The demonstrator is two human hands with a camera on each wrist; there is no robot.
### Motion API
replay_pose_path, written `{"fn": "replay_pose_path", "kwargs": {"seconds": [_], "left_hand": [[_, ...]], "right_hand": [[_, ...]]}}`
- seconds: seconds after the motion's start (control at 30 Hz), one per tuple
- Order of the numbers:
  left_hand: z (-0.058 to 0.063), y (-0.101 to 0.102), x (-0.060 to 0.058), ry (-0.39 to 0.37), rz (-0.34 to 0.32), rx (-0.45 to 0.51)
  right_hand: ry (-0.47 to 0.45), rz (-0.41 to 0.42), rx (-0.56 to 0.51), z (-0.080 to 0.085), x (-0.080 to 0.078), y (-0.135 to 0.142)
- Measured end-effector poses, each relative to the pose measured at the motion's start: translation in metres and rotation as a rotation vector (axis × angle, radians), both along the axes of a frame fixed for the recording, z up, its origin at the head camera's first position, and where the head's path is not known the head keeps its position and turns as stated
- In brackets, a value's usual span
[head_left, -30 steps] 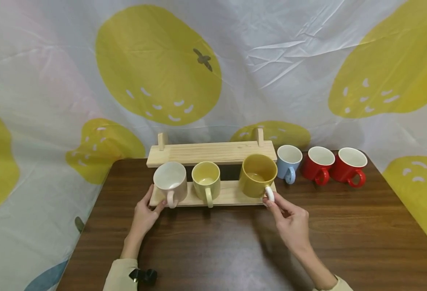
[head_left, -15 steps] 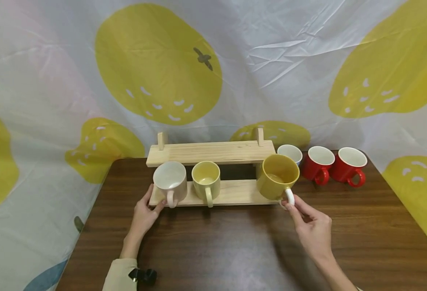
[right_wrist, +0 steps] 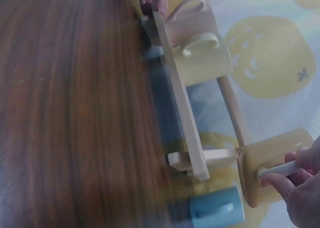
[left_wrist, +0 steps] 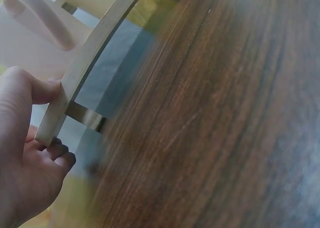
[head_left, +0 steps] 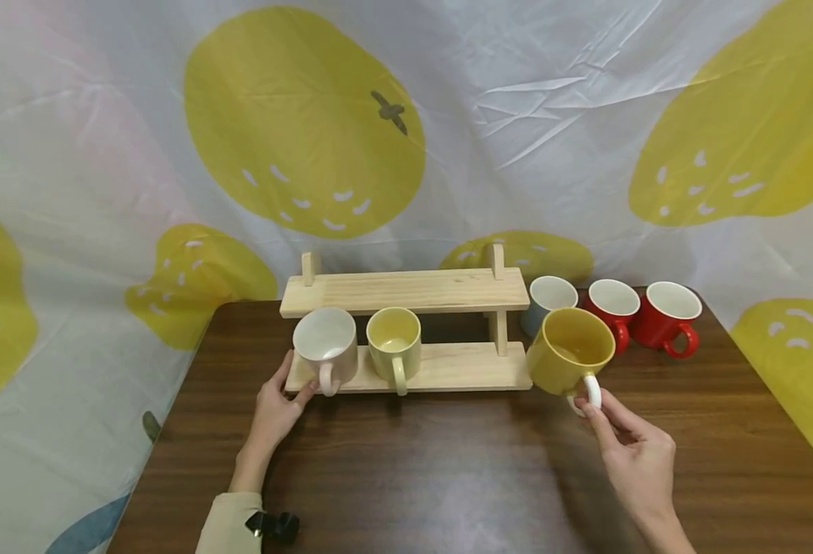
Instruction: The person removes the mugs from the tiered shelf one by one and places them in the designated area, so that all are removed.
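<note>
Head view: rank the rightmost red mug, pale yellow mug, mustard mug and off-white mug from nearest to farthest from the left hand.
1. Off-white mug, left end of the lower shelf.
2. Pale yellow mug, to its right.
3. Mustard mug, in the right hand.
4. Rightmost red mug, far right on the table.

Yellow mug (head_left: 563, 363), white handle (head_left: 593, 391), beside two-tier wooden shelf (head_left: 406, 291)

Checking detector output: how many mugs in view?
6: pink mug and pale-yellow mug on the lower shelf, mustard mug in the right hand, blue mug and two red mugs on the table.
</note>
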State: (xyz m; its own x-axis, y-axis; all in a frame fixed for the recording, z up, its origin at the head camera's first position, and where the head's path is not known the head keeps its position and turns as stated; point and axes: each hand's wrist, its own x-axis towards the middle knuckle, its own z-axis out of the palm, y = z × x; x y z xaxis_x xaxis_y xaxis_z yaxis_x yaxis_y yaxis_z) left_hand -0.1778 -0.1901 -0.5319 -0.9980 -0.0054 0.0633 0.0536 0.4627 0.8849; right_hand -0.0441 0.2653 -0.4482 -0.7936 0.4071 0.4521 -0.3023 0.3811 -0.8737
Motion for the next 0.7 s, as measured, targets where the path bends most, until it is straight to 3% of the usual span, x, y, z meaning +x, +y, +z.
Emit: {"fn": "replay_pose_path", "kwargs": {"seconds": [0.23,0.7], "left_hand": [[0.001,0.0,0.0,-0.009,-0.008,0.004],[0.003,0.0,0.0,-0.009,0.0,0.003]], "right_hand": [[-0.044,-0.075,0.003,-0.008,0.008,0.01],[-0.086,-0.104,-0.004,-0.029,0.005,0.023]]}}
